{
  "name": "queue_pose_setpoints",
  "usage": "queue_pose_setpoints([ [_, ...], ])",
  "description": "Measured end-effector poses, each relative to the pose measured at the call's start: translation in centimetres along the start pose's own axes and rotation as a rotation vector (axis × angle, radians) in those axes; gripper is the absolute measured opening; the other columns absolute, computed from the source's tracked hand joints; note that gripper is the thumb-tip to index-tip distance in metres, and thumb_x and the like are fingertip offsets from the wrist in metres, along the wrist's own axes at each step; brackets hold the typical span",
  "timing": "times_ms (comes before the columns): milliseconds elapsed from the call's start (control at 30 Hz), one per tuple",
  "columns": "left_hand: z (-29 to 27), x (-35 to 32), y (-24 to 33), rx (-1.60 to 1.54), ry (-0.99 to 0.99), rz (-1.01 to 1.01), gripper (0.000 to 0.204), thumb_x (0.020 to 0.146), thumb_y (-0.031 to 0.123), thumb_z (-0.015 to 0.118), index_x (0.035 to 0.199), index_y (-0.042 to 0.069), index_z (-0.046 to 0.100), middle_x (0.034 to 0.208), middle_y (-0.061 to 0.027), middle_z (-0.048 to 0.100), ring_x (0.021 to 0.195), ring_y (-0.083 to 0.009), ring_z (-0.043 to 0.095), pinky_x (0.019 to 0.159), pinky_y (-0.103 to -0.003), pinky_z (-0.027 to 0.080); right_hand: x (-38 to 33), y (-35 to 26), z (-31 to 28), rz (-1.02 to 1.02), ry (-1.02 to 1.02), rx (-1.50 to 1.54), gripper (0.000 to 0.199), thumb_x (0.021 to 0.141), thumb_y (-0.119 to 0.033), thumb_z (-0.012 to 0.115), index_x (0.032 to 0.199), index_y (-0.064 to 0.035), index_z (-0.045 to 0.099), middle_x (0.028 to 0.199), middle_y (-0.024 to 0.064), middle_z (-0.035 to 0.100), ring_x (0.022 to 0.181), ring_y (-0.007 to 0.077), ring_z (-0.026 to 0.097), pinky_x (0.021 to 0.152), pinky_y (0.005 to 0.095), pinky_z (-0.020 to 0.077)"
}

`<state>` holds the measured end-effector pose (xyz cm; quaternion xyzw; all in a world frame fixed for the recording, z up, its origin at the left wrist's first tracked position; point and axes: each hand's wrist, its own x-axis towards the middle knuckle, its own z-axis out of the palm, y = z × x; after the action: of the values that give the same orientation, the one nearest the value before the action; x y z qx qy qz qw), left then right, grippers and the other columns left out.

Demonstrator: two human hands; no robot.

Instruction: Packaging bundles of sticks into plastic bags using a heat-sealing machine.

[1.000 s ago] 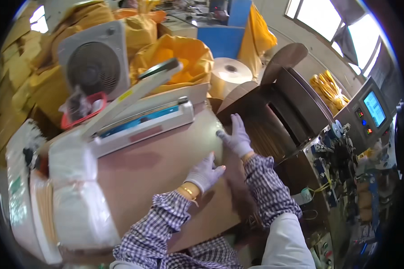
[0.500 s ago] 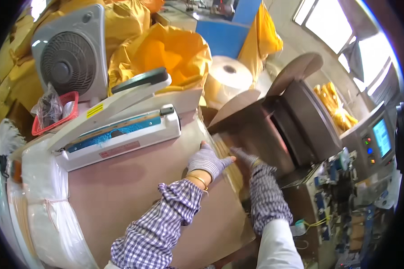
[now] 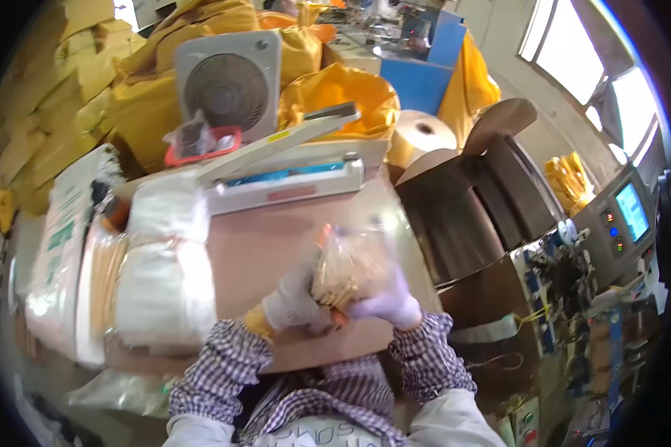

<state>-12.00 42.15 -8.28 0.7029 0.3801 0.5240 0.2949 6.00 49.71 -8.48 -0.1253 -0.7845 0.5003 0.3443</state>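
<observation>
Over the table's near part I hold a clear plastic bag (image 3: 344, 270) of thin, pale wooden sticks, tilted and blurred by motion. Its left side is gripped by my left hand (image 3: 292, 299), in a grey glove with bare fingertips. My right hand (image 3: 389, 299), gloved likewise, closes around the lower right side. Most fingers are hidden behind the bag or smeared. Beyond the hands lies a white bag sealer (image 3: 294, 186) with a blue strip and its long arm (image 3: 276, 141) raised.
Stacked clear bags (image 3: 160, 287), tied across the middle, lie left on the brown tabletop (image 3: 257, 246). A grey box fan (image 3: 227, 86) and a red basket (image 3: 201, 149) stand behind. To the right are a dark metal chute (image 3: 455, 216) and a machine's control panel (image 3: 622, 216).
Both hands have come back from the chute's edge toward my body, and they now hold the bag of sticks. The view has swung left.
</observation>
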Motion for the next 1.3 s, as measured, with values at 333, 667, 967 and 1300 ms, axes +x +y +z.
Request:
queue_pose_setpoints([
  [333,2.0,-15.5,5.5,-1.272,0.152,-0.701,0.062,0.078,0.035,0.067,0.121,-0.004,0.045,0.108,-0.0143,0.058,0.095,-0.0223,0.059,0.086,-0.033,0.048,-0.4,-5.7,11.0,0.256,0.000,0.700,0.077,0.064,-0.019,0.076,0.129,-0.0005,0.038,0.125,0.0171,0.045,0.118,0.0298,0.043,0.098,0.0400,0.0377],
  [667,-7.5,-20.8,4.7,0.990,0.474,-0.361,0.032,0.077,0.034,0.067,0.089,0.005,0.060,0.083,-0.0139,0.060,0.073,-0.0302,0.059,0.063,-0.037,0.049,-1.1,-1.3,12.8,0.532,-0.320,0.672,0.022,0.071,-0.018,0.062,0.082,0.0014,0.064,0.089,0.0129,0.063,0.086,0.0213,0.058,0.084,0.0320,0.0433],
  [967,-21.4,-21.2,3.4,0.332,0.710,-0.572,0.024,0.082,0.025,0.065,0.078,0.002,0.065,0.069,-0.0045,0.063,0.063,-0.0141,0.060,0.057,-0.023,0.044,2.4,-3.5,18.3,-0.009,-0.564,0.315,0.018,0.082,-0.011,0.053,0.085,0.0028,0.063,0.087,0.0118,0.063,0.084,0.0216,0.060,0.079,0.0314,0.0472],
  [1300,-11.2,-19.1,10.5,0.019,0.654,-0.674,0.027,0.089,0.027,0.056,0.089,0.001,0.063,0.066,0.0000,0.056,0.061,-0.0071,0.052,0.058,-0.022,0.044,3.5,-5.5,23.3,0.561,-0.500,0.562,0.025,0.076,-0.017,0.070,0.093,0.0005,0.065,0.086,0.0048,0.065,0.082,0.0125,0.059,0.078,0.0255,0.0463],
])
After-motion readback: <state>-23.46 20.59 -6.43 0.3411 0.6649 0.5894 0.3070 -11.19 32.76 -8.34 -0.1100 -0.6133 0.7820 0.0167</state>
